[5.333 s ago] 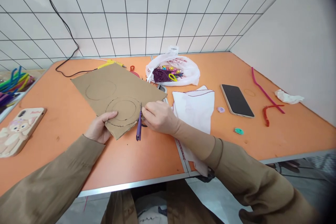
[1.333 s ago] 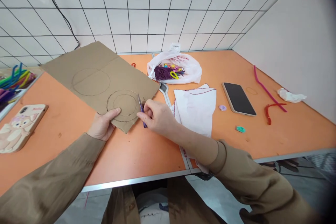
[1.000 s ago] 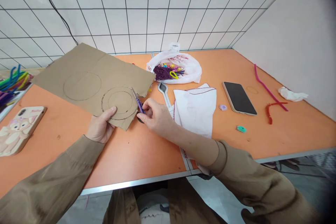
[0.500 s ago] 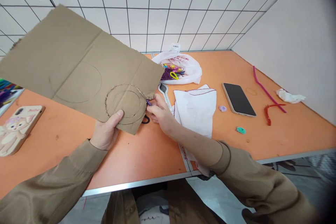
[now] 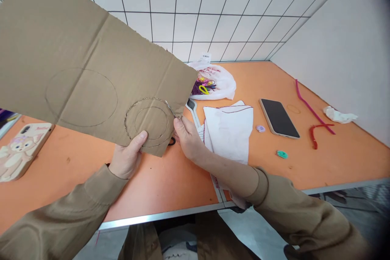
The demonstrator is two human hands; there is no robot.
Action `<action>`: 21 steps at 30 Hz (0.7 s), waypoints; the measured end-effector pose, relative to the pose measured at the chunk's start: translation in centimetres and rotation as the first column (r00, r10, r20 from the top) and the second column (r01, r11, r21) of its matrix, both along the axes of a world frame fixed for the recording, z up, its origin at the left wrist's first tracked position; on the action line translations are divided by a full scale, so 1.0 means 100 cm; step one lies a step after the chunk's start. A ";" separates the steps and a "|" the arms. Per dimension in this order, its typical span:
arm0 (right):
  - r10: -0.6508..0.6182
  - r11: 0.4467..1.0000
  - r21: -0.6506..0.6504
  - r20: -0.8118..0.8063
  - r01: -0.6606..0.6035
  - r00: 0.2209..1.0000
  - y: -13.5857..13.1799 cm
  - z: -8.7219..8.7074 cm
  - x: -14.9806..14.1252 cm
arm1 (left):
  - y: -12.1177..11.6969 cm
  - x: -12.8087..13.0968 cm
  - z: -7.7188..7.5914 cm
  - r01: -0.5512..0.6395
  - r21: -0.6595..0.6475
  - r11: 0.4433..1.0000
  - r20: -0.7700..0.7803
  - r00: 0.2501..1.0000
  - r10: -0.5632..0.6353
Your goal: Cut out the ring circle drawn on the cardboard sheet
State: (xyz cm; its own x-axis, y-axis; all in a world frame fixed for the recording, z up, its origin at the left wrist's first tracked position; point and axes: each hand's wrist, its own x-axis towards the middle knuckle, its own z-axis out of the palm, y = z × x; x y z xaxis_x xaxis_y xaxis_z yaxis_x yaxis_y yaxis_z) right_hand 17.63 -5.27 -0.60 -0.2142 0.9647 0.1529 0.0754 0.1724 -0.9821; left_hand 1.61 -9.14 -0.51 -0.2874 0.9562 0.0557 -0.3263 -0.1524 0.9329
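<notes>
A large sheet of brown cardboard (image 5: 128,61), creased and rough along its edges, is held up and tilted over the table. My left hand (image 5: 129,156) grips its lower edge, thumb on top beside two drawn rings, one inside the other; the outer ring's line is cut along much of its length. A bigger pencil circle lies further left on the sheet. My right hand (image 5: 189,136) is closed on scissors (image 5: 170,108), whose blade rests at the outer ring's right side. The purple handle is mostly hidden behind the cardboard and fingers; one dark loop shows below.
A white plastic bag (image 5: 224,83) of yarn and trinkets stands at the back. Nearby lie a white cloth (image 5: 230,132), a black-screened phone (image 5: 278,118), a cased phone (image 5: 22,150), pipe cleaners (image 5: 313,107), a teal clip (image 5: 282,154) and a crumpled tissue (image 5: 339,114).
The cardboard has been raised and turned, its far part now up toward the upper left and covering more of the wall. The scissors have shifted along the outer ring with my right hand.
</notes>
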 end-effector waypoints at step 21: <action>-0.234 0.972 0.082 0.233 0.221 0.944 0.018 0.003 -0.004 | 0.002 0.009 0.002 -0.004 -0.160 0.987 0.161 0.987 0.030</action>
State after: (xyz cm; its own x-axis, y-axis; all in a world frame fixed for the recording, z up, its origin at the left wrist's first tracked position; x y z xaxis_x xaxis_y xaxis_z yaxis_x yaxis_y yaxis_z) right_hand 17.22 -3.48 -0.29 -0.0269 0.9838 0.1774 0.3503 0.1755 -0.9201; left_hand 2.51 -8.92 -0.30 -0.2961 0.9440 -0.1455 -0.4740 -0.0130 0.8804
